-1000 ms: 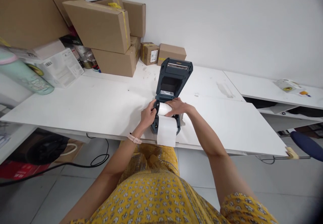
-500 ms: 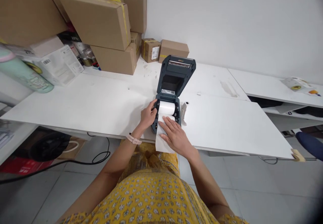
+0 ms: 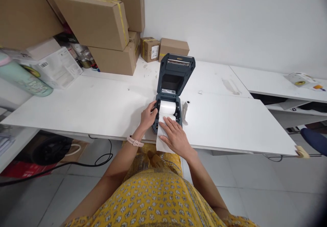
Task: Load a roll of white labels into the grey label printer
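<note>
A dark label printer (image 3: 175,80) stands open near the front edge of the white table (image 3: 89,107), its lid tipped back. A white paper roll (image 3: 167,107) lies in its bay, and a white strip of paper (image 3: 160,141) runs out over the front and hangs past the table edge. My left hand (image 3: 148,117) grips the printer's left side, fingers curled on it. My right hand (image 3: 174,136) lies flat on the paper strip, fingers stretched out.
Stacked cardboard boxes (image 3: 102,26) fill the back left of the table, with two small boxes (image 3: 165,48) behind the printer. A white printed box (image 3: 55,66) and a pale green bottle (image 3: 24,78) lie at left. Cables (image 3: 102,159) trail under the table. A lower shelf (image 3: 281,84) sits at right.
My right hand left the top of the paper roll and came down flat on the paper strip at the front. My left hand stayed on the printer's left side.
</note>
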Demonstrator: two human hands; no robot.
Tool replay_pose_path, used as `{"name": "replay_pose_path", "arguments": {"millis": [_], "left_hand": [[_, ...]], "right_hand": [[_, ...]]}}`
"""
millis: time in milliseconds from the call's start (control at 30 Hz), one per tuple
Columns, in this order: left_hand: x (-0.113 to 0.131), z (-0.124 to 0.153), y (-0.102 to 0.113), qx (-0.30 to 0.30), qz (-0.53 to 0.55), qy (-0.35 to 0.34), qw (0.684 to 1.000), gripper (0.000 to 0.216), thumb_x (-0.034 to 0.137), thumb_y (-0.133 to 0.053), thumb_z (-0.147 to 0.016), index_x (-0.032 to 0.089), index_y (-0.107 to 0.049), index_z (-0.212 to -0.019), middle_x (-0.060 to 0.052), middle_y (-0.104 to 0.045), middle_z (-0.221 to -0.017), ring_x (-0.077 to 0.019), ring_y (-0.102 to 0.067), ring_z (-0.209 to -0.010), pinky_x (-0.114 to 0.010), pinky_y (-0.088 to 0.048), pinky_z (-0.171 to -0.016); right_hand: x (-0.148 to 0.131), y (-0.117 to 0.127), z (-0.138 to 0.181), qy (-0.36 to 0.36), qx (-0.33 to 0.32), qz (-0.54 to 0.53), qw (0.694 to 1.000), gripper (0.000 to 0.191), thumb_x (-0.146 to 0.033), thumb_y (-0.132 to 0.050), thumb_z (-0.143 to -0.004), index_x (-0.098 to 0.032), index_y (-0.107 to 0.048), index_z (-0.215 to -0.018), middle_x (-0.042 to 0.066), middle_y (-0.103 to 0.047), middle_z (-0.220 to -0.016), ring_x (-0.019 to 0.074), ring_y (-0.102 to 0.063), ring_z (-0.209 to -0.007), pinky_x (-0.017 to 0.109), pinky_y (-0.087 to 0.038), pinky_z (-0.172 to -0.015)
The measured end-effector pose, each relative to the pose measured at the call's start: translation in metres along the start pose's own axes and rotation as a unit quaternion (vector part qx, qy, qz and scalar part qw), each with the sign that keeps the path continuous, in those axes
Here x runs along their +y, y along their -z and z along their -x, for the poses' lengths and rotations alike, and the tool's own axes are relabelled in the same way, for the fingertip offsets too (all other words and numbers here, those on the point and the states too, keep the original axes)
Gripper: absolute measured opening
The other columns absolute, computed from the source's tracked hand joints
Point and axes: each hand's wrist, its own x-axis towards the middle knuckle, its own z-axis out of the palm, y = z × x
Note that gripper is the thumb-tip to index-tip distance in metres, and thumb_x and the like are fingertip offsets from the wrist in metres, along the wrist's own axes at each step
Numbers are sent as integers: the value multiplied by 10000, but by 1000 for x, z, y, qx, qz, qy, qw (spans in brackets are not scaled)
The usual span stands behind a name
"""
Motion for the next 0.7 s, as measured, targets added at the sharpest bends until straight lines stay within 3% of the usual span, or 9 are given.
{"name": "replay_pose_path", "arguments": {"millis": [500,700], "left_hand": [[-12,-1,-2,4,46,2,999,471,311,-540,-921,214,-580,-1380,-79,-644,-1401,-251,-637,-1253,-413,-488,-1101],[-3,11,-2,-21,130,30,991,545,346,-578,-908,205,-517,-1431,-102,-543,-1508,-262,-536,-1373,-419,-432,-1159]], "right_hand": [[1,-1,0,2,-3,-2,1000,587,-514,-436,-1015,-201,-448,-1512,136,-364,-1634,316,-334,-1522,532,-382,-1186],[0,-3,0,-1,-10,-1,1000,631,-553,-462,-994,-192,-449,-1512,140,-354,-1638,323,-329,-1523,536,-381,-1186]]}}
